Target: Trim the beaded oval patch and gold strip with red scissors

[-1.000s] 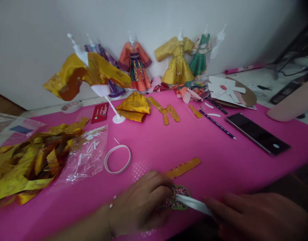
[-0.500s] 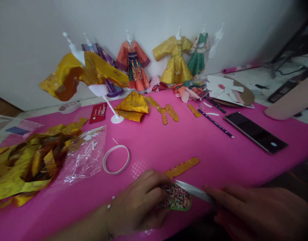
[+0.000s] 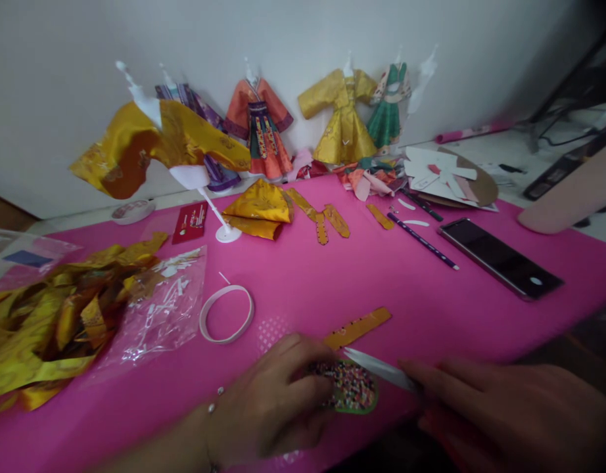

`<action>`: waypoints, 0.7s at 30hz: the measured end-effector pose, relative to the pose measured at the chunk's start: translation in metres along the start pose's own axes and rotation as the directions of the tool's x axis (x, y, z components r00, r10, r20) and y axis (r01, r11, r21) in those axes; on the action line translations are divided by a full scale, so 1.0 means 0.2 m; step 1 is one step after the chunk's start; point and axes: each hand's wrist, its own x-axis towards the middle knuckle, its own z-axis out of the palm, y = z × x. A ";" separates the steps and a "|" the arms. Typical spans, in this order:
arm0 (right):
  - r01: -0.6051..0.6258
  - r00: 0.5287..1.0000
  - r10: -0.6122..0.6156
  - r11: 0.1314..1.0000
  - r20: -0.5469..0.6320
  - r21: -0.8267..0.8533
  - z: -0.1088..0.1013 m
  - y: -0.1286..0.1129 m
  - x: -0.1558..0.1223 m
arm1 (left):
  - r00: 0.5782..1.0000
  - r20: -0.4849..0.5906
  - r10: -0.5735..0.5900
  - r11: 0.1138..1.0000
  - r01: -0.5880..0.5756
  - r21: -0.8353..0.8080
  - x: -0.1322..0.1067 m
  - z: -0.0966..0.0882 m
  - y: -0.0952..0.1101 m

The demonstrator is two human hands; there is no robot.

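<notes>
At the bottom centre of the frame the left hand (image 3: 273,404) lies curled, fingertips pressing down on a small patterned paper piece (image 3: 352,389) with a green edge, which lies flat on the pink desk (image 3: 431,309) near its front edge. At the lower right the right hand (image 3: 505,414) is closed around the handle end of a pair of scissors (image 3: 379,368); the pale blades point left and their tip sits just above the patterned piece. The picture is too blurred to tell whether the blades are parted.

Just beyond the hands lies an orange strip (image 3: 358,327) with small dots, tilted. Left of it lies a white tape ring (image 3: 227,313), then a clear plastic bag (image 3: 160,309) holding white bits, and at the left edge a heap of gold foil scraps (image 3: 41,328).

Farther back at centre sit a folded gold piece (image 3: 258,209) and gold strips (image 3: 327,222). To the right lie a purple pencil (image 3: 424,241) and a dark phone (image 3: 500,257), screen up. At the upper left a gold paper robe (image 3: 160,141) hangs on a white stand (image 3: 219,220). Along the white wall (image 3: 61,66) stand an orange paper dress (image 3: 258,128), a yellow paper dress (image 3: 345,118) and a green paper dress (image 3: 389,108). White cut-outs (image 3: 443,174) lie on brown card at the upper right.
</notes>
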 end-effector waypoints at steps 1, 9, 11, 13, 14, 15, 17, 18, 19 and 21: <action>-0.001 1.000 0.001 1.000 0.000 0.002 0.00 0.00 0.00 | 1.000 0.001 -0.002 1.000 0.002 0.002 0.00 0.00 0.00; 0.003 0.999 -0.003 1.000 0.037 -0.003 -0.01 0.01 0.01 | 0.999 0.012 -0.050 0.999 0.050 -0.004 -0.01 0.01 0.01; -0.010 0.999 0.011 1.000 0.048 -0.004 -0.01 0.00 0.01 | 0.999 0.006 -0.042 0.999 0.042 0.009 -0.01 0.01 0.01; -0.013 0.999 0.012 1.000 0.043 0.005 -0.01 0.00 0.01 | 0.999 0.006 -0.040 0.999 0.040 0.015 -0.01 0.01 0.01; -0.007 0.999 0.007 1.000 0.036 0.011 -0.02 0.00 0.01 | 0.999 0.005 -0.043 0.999 0.043 0.015 -0.01 0.01 0.01; -0.006 0.999 0.005 1.000 0.032 0.016 -0.02 0.00 0.01 | 0.999 0.003 -0.046 0.999 0.046 0.012 -0.01 0.01 0.01; -0.009 0.999 0.009 1.000 0.040 0.010 -0.02 0.00 0.01 | 0.999 0.007 -0.054 0.999 0.054 -0.001 -0.01 0.01 0.01; -0.014 0.999 0.014 1.000 0.045 0.002 -0.01 0.00 0.01 | 0.999 0.007 -0.053 0.999 0.053 -0.009 -0.01 0.01 0.01; -0.013 0.999 0.013 1.000 0.048 0.002 -0.01 0.00 0.01 | 0.998 0.003 -0.059 0.998 0.059 -0.012 -0.01 0.01 0.01; -0.016 0.999 0.016 1.000 0.048 0.001 -0.01 0.00 0.01 | 0.998 0.011 -0.063 0.998 0.063 -0.012 -0.01 0.01 0.01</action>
